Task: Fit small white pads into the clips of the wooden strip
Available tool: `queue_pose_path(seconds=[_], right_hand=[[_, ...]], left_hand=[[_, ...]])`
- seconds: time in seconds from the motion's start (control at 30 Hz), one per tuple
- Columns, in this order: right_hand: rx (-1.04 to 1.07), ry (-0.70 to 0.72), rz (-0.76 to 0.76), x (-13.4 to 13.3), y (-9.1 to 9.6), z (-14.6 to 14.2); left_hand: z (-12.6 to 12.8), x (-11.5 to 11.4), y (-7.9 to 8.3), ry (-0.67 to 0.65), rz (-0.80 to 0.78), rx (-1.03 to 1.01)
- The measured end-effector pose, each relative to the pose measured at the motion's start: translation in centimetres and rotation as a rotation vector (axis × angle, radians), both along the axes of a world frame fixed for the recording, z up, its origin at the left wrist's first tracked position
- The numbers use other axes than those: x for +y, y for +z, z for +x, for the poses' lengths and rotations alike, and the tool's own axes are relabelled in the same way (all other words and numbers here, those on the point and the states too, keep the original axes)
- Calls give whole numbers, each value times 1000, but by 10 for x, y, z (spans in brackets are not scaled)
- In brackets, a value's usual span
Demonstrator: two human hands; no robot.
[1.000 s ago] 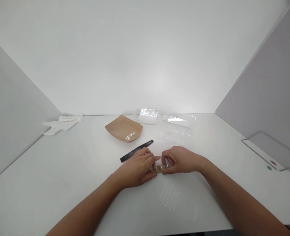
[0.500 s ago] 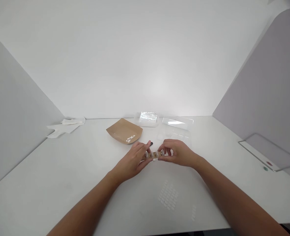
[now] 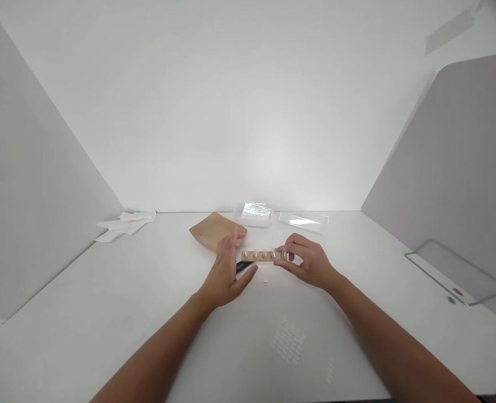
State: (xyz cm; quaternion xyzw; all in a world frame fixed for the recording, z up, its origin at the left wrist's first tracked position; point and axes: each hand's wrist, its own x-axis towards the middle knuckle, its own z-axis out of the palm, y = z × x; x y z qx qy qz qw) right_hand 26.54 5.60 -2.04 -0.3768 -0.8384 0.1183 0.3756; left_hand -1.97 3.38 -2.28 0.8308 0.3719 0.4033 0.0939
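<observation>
A narrow tan strip carrying a row of several small clear, cylinder-like bumps is pinched at its right end by my right hand. My left hand is at the strip's left end, fingers raised and thumb spread away, not closed on it. Between that thumb and fingers shows a slim black object, partly behind the strip; whether it lies on the table or touches the hand I cannot tell. A tiny white bit lies on the table just below the strip.
Behind my left hand stands a brown paper tray. Farther back are a clear plastic pack and a clear sheet. White paper lies at the left wall, a wire frame at the right, near a green spot.
My left hand has let go of the strip and opened, its fingers lifting. The strip stays in my right hand, now showing more of its length. The view has tilted slightly.
</observation>
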Motion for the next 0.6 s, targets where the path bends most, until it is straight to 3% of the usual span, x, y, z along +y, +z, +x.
queue_pose_path(seconds=[0.17,0.37,0.6], right_hand=[[44,-77,336,5,5,8],[182,-310,623,0,28,15],[175,-595,754,-54,39,62]], left_hand=[[-6,8,-8,0,-25,101],[-4,13,-18,101,46,139],[-8,23,-29,188,106,136]])
